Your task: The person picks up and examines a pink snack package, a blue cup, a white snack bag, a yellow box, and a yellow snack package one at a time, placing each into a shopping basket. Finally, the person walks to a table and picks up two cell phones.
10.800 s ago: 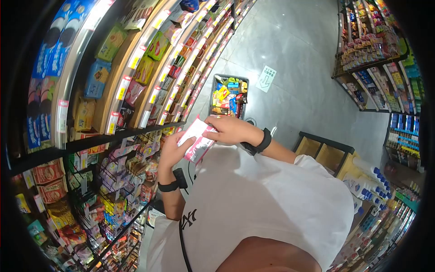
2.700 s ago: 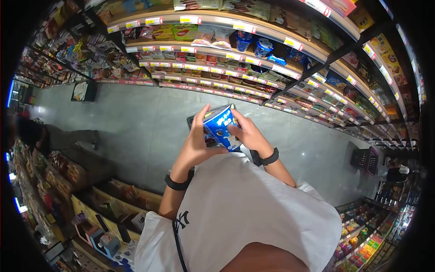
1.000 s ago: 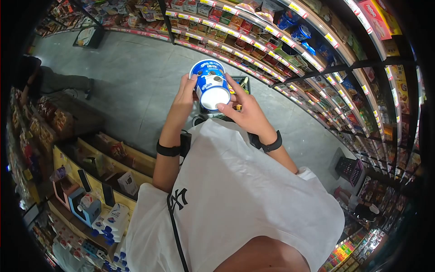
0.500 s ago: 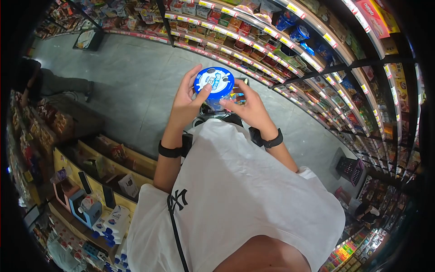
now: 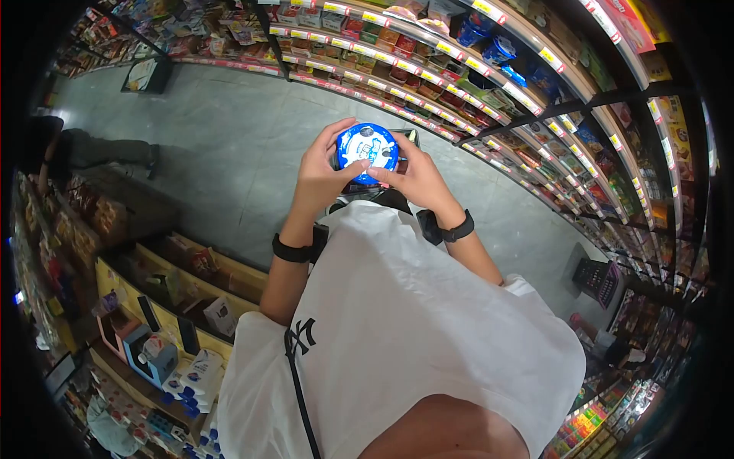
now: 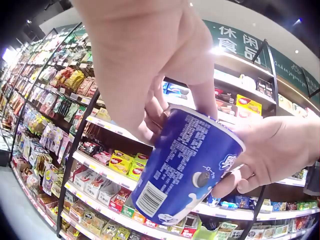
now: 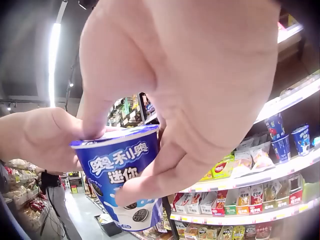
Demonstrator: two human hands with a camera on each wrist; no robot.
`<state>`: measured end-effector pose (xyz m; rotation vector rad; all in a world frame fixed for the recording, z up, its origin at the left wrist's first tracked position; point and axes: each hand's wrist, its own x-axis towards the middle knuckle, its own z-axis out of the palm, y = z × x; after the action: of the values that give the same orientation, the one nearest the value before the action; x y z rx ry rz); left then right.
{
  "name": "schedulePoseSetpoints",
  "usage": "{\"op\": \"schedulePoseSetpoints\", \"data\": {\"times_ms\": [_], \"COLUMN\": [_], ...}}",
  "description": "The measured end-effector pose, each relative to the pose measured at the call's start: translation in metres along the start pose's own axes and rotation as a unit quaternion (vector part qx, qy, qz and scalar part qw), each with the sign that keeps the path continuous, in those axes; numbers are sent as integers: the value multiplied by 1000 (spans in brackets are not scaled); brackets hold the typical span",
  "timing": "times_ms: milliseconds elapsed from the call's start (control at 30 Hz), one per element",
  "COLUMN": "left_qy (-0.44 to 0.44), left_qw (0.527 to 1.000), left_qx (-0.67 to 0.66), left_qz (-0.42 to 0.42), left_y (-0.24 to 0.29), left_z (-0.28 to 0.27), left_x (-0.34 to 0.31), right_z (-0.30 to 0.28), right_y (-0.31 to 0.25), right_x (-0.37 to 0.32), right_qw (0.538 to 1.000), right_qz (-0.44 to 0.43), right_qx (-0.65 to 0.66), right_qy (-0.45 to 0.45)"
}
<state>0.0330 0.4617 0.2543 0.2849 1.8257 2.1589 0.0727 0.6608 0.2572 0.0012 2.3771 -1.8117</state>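
One blue cup (image 7: pixel 125 172) is held out in front of the white shirt (image 5: pixel 413 306), its lid (image 5: pixel 371 141) turned up toward the head camera. The cup is clasped from opposite sides: the left hand's grip (image 5: pixel 319 170) is curled about one side and the right hand's grip (image 5: pixel 419 177) about the other, with both thumbs laid on the lid near its edge. White lettering and dark cookies are seen printed on the wall in the right wrist view; a barcode (image 6: pixel 151 198) is shown in the left wrist view. Below the cup, a basket (image 5: pixel 419 138) is mostly hidden by the hands. Similar blue cups (image 7: pixel 281 148) are displayed on a shelf (image 7: pixel 260 177) beside packets. Dark bands (image 5: pixel 294 249) are worn at both wrists. Well to the left, another person (image 5: pixel 99 149) is partly seen.
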Motion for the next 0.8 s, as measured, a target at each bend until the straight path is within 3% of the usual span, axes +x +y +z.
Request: {"op": "schedulePoseSetpoints", "data": {"times_ms": [67, 167, 200, 300, 500, 567, 633, 667, 767, 800], "left_qy": [7, -22, -27, -61, -51, -43, -42, -35, -24, -33], "left_qw": [999, 989, 994, 984, 986, 986, 987, 976, 978, 962], "left_qx": [-25, 65, 22, -13, 43, 53, 48, 108, 96, 115], "left_qz": [-34, -130, -99, -167, -151, -152, -148, -186, -186, -247], "left_y": [-12, 3, -4, -10, -56, -80, -100, -107, -198, -215], "left_z": [1, 14, 21, 34, 71, 82, 97, 105, 122, 126], "left_x": [13, 23, 29, 45, 84, 93, 103, 108, 117, 122], "right_z": [-13, -34, -41, -67, -118, -137, -158, -167, -184, -188], "right_y": [10, 13, 19, 25, 66, 85, 95, 103, 161, 196], "right_x": [2, 2, 4, 5, 26, 38, 48, 53, 64, 65], "right_qw": [1000, 1000, 1000, 1000, 999, 997, 990, 983, 968, 971], "right_qz": [-11, -19, -28, -18, 34, 60, 91, 105, 124, 111], "right_qx": [-22, -12, -7, -19, -7, -48, -102, -139, -200, -194], "right_qy": [-11, -7, -1, 3, 27, 29, -35, -64, -93, -87]}}
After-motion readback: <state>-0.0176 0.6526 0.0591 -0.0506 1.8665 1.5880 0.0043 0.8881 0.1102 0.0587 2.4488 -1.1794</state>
